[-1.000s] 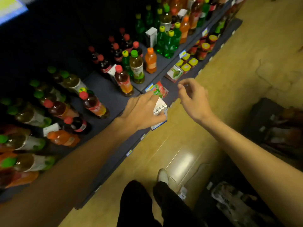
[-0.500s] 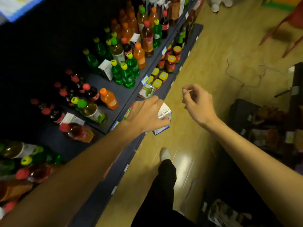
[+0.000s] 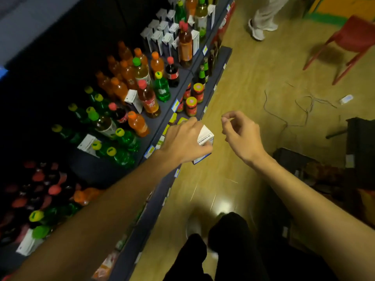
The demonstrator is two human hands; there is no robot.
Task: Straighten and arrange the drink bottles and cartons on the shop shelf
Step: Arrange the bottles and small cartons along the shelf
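My left hand (image 3: 183, 139) grips a white and blue drink carton (image 3: 205, 138) in the air beside the front edge of the dark shelf (image 3: 162, 122). My right hand (image 3: 240, 131) hovers just right of the carton with loosely curled fingers and holds nothing. On the shelf stand green bottles (image 3: 162, 89), orange bottles (image 3: 139, 123), cola bottles (image 3: 172, 71) and a tea bottle with a red cap (image 3: 149, 99). A group of white cartons (image 3: 162, 36) stands further along. Single white cartons (image 3: 133, 98) sit among the bottles.
A lower shelf holds jars with yellow lids (image 3: 191, 105). Another person's legs (image 3: 263, 15) stand on the wooden floor ahead. A red chair (image 3: 349, 43) stands at the right, cables (image 3: 288, 110) lie on the floor, and dark bags (image 3: 324, 169) sit to my right.
I have walked along the shelf, so further bottles and the group of white cartons have come into view. My left hand still holds the carton, and my right hand stays beside it.
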